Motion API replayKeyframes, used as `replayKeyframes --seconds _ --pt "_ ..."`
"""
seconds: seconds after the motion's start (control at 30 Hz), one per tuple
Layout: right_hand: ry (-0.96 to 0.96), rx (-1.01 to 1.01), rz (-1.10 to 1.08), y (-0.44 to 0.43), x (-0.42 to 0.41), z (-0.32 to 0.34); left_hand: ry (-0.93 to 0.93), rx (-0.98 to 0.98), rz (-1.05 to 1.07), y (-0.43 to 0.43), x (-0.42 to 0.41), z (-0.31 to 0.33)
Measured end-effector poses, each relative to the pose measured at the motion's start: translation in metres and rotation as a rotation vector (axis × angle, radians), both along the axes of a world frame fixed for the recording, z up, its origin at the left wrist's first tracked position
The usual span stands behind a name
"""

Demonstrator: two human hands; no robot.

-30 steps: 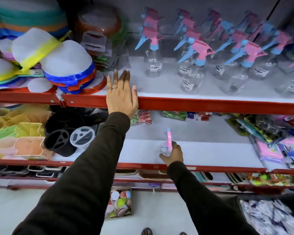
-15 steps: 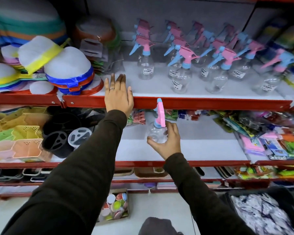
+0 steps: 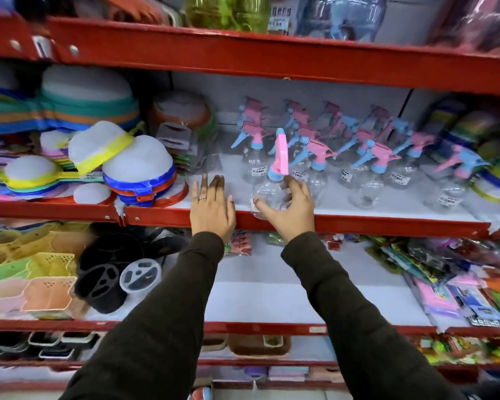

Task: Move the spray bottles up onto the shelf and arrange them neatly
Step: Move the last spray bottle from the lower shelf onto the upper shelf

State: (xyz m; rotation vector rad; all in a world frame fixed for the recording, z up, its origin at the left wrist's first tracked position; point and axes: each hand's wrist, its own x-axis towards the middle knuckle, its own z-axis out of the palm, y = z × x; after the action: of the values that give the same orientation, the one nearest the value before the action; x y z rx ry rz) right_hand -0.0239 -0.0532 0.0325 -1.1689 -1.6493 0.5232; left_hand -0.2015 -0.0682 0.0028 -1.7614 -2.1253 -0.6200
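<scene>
Right hand [image 3: 290, 210] fingers clamped on one clear spray bottle [image 3: 272, 192] at shelf [image 3: 387, 222] front edge. Left hand [image 3: 212, 209] flat on edge, fingers together. Roughly ten bottles [image 3: 367, 166] standing behind; blur prevents an exact count.

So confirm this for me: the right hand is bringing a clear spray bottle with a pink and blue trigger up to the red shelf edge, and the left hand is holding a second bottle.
Not quite. In the head view the left hand holds nothing: it lies flat and open on the red shelf edge. The rest stands: the right hand grips the clear spray bottle with the pink and blue trigger at that edge.
</scene>
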Motion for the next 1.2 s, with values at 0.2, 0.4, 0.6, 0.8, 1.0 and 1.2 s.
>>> replayKeyframes --seconds 0.2,0.4,0.6,0.8,1.0,1.2 --pt "-0.140 -0.112 -0.008 0.040 -0.018 0.008 -0.020 0.004 0.000 -0.001 0.000 0.001" --pt "-0.215 -0.131 0.003 0.053 -0.025 0.004 -0.018 0.002 0.005 0.001 0.001 0.002" --pt "-0.213 -0.116 0.005 0.050 -0.027 0.002 -0.010 -0.004 0.016 0.001 0.001 0.002" --pt "-0.197 -0.059 -0.073 0.050 -0.032 0.005 -0.010 -0.013 0.020 0.002 0.001 0.001" --pt "-0.110 -0.135 0.045 0.054 -0.026 0.004 -0.006 -0.013 0.035 0.001 0.002 0.001" --pt "-0.158 -0.185 0.117 0.058 -0.024 0.008 -0.002 -0.020 0.035 0.002 0.002 0.001"
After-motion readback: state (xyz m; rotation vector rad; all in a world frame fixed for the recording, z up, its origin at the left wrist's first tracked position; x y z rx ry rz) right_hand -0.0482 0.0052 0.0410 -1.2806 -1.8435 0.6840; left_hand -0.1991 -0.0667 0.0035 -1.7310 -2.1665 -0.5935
